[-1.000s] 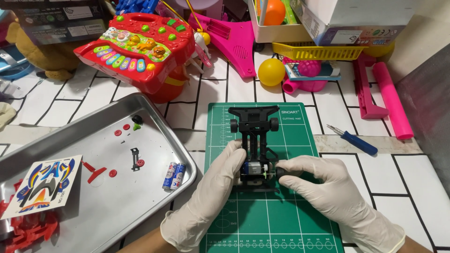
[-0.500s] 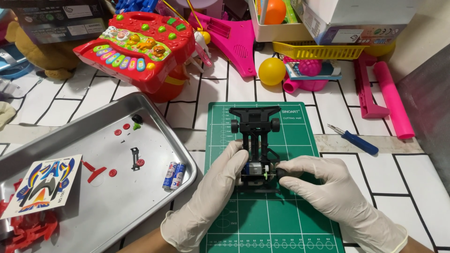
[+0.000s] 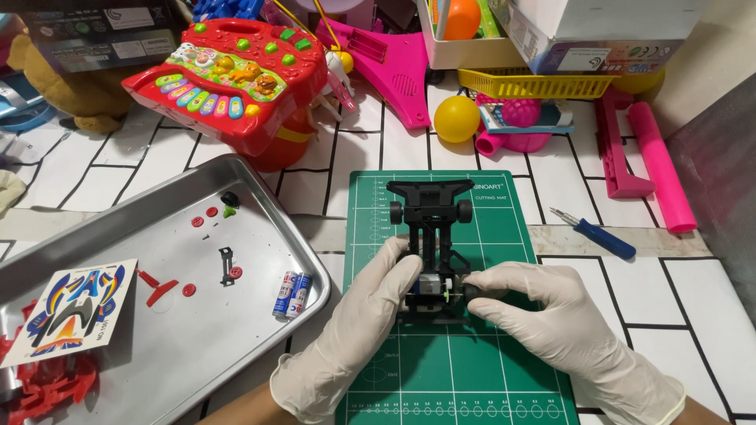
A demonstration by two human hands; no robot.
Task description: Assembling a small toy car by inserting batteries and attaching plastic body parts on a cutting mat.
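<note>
left hand (image 3: 358,334): fingers pressed against the left side of the black toy car chassis (image 3: 430,252) | right hand (image 3: 563,327): fingers pinched on its rear right wheel (image 3: 475,292) | chassis is rested on the green cutting mat (image 3: 472,370) (blue screwdriver (image 3: 594,234) lies well right of the fingers)

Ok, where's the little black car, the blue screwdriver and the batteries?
black car frame (image 3: 429,206), head view, front bar.
blue screwdriver (image 3: 603,239), head view, handle.
batteries (image 3: 292,293), head view, middle of the pair.

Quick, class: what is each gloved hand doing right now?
Left hand: closed on the black plastic toy car chassis, steadying its side.
Right hand: fingertips pinching the chassis's rear wheel end.
</note>
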